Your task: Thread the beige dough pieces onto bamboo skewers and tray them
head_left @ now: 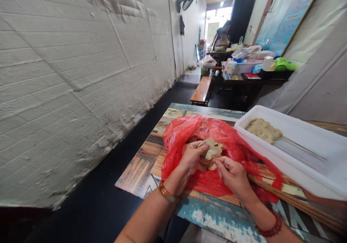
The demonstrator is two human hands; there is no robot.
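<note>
My left hand (193,157) is closed round a small stack of flat beige food pieces (212,150), held over an open red plastic bag (217,134). My right hand (232,173) pinches a thin bamboo skewer (215,159) whose tip meets the pieces. Both hands are over the painted wooden table (146,163). A gold bangle sits on the left wrist and a red bead bracelet on the right.
A white plastic tub (298,163) at the right holds skewered beige pieces (263,129). A bundle of loose bamboo skewers (298,203) lies along the table's front right. White brick wall at left, a bench (201,90) and cluttered tables beyond, a person (222,37) seated far back.
</note>
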